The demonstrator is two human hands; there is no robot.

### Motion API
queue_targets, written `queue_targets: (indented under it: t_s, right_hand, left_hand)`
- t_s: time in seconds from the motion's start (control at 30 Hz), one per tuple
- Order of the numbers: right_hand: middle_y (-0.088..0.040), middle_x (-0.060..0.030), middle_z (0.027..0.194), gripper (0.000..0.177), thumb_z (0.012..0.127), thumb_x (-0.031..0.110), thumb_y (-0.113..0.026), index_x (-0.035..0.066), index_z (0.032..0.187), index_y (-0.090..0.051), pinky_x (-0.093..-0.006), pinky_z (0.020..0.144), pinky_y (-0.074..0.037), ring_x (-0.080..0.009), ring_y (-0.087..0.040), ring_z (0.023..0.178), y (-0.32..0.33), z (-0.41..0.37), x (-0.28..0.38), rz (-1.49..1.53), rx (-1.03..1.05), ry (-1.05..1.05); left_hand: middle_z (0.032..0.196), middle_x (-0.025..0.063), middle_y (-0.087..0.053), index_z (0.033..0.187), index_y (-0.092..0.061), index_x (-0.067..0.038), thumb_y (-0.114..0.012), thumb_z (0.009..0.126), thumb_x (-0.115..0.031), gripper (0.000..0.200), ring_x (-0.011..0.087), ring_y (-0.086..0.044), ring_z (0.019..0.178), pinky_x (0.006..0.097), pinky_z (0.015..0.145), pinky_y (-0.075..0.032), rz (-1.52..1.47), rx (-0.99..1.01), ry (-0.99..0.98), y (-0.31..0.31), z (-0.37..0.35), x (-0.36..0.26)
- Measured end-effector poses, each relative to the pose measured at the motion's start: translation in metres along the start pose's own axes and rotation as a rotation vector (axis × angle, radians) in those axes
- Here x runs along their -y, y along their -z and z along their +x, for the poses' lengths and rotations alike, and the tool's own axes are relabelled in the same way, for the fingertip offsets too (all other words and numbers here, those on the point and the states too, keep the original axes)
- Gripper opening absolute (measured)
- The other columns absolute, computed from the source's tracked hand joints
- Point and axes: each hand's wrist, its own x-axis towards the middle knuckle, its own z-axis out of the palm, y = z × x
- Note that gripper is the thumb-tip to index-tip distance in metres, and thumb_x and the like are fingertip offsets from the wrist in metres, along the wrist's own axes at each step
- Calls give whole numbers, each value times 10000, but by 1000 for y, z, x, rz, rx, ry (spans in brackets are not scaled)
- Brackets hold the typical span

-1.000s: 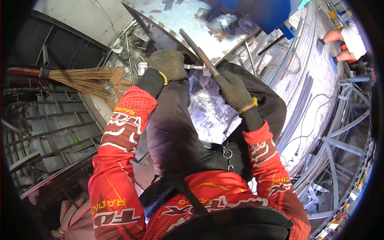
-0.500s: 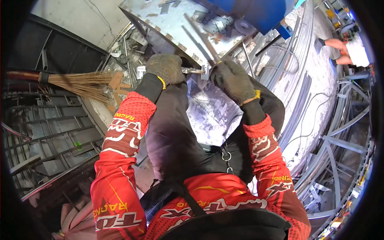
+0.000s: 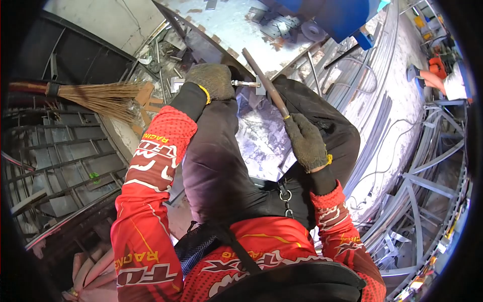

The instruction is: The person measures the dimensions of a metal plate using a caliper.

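My left hand (image 3: 210, 82), in a dark knit glove, is closed around locking pliers (image 3: 243, 83) beside my left knee. The pliers' jaws grip a small grey metal plate (image 3: 260, 86) between my knees. My right hand (image 3: 307, 143), gloved too, is wrapped round the near end of a long, narrow brown metal file (image 3: 268, 88). Slanting up and to the left, the file passes against or just beside the plate's edge; exact contact is hard to see. The file's near end is hidden in my glove.
Ahead stands a metal-topped table (image 3: 221, 22) with cut plates (image 3: 276, 27) near a blue machine (image 3: 324, 15). A twig broom (image 3: 100, 98) lies at left. Long metal bars (image 3: 372, 75) cover the floor at right, where another person's leg (image 3: 433, 80) shows.
My right hand has drawn back toward my body and slightly right, pulling the file along past the plate. My left hand and the pliers stay nearly in place.
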Motion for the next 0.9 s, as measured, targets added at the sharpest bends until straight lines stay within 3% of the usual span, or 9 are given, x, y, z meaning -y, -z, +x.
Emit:
queue_targets:
  t_s: [0.13, 0.2, 0.23, 0.53, 0.57, 0.7, 0.8, 0.87, 0.9]
  right_hand:
    - [-669, -259, 901, 268, 1063, 309, -544, 52, 1072, -618, -566, 684, -495, -502, -640, 893, -6, 39, 12, -106, 31, 19]
    - [-657, -269, 927, 265, 1067, 305, -528, 52, 1087, -604, -598, 713, -484, -517, -622, 885, -12, 56, 16, -217, -40, 320]
    - [-657, -269, 927, 265, 1067, 305, -528, 52, 1087, -604, -598, 713, -484, -517, -622, 885, -14, 55, 12, -216, -41, 321]
    - [-607, -260, 881, 333, 1073, 334, -528, 7, 1048, -587, -504, 710, -467, -485, -602, 846, -7, 10, -6, 73, 140, -154]
    - [-614, -258, 884, 321, 1067, 317, -531, 4, 1022, -590, -500, 716, -470, -478, -611, 846, -10, 20, -4, 95, 73, -2]
    - [-620, -261, 895, 315, 1066, 304, -527, 0, 1025, -602, -496, 724, -470, -496, -603, 869, -26, 75, -5, -10, -52, 199]
    - [-616, -217, 813, 342, 1074, 329, -522, 2, 1032, -614, -444, 673, -470, -411, -618, 752, -14, 84, -8, 129, -13, 205]
    - [-589, -106, 750, 347, 1073, 333, -543, -1, 1029, -626, -364, 635, -453, -222, -574, 667, -2, 57, -12, 372, 37, -105]
    - [-539, -14, 748, 328, 1066, 313, -573, -6, 1014, -628, -310, 623, -425, -88, -494, 695, 9, 40, 3, 342, 49, -266]
  left_hand:
    - [1004, 243, -743, 983, -797, -63, -637, 743, -322, 387, 423, -729, 969, 530, 878, -581, -37, 8, 13, 7, -5, -5]
    - [1011, 242, -744, 989, -796, -62, -635, 747, -321, 389, 421, -728, 979, 530, 886, -580, -41, 12, 23, 10, -7, -7]
    - [1017, 240, -745, 995, -795, -61, -634, 751, -319, 390, 419, -728, 989, 529, 895, -578, -44, 16, 30, 10, -7, -7]
    - [1054, 245, -746, 1008, -796, -59, -644, 755, -317, 392, 419, -724, 1028, 529, 926, -571, -64, 11, 28, -2, 0, 0]
    - [1054, 245, -746, 1008, -796, -59, -644, 755, -317, 392, 419, -724, 1028, 529, 926, -571, -56, 9, 22, 0, 0, -1]
    - [1037, 251, -745, 996, -795, -57, -649, 751, -326, 392, 423, -728, 1003, 536, 906, -575, -36, 25, 50, 4, -4, -5]
    - [1034, 251, -745, 997, -796, -59, -648, 751, -329, 394, 425, -731, 995, 535, 897, -579, -30, 23, 42, 2, 1, -1]
    - [1038, 251, -746, 998, -797, -61, -647, 751, -331, 396, 424, -732, 995, 534, 895, -580, -40, 30, 34, 0, -1, 1]
    - [1038, 249, -747, 999, -798, -62, -645, 747, -327, 396, 423, -732, 996, 533, 896, -580, -60, 20, 34, 2, -4, -1]
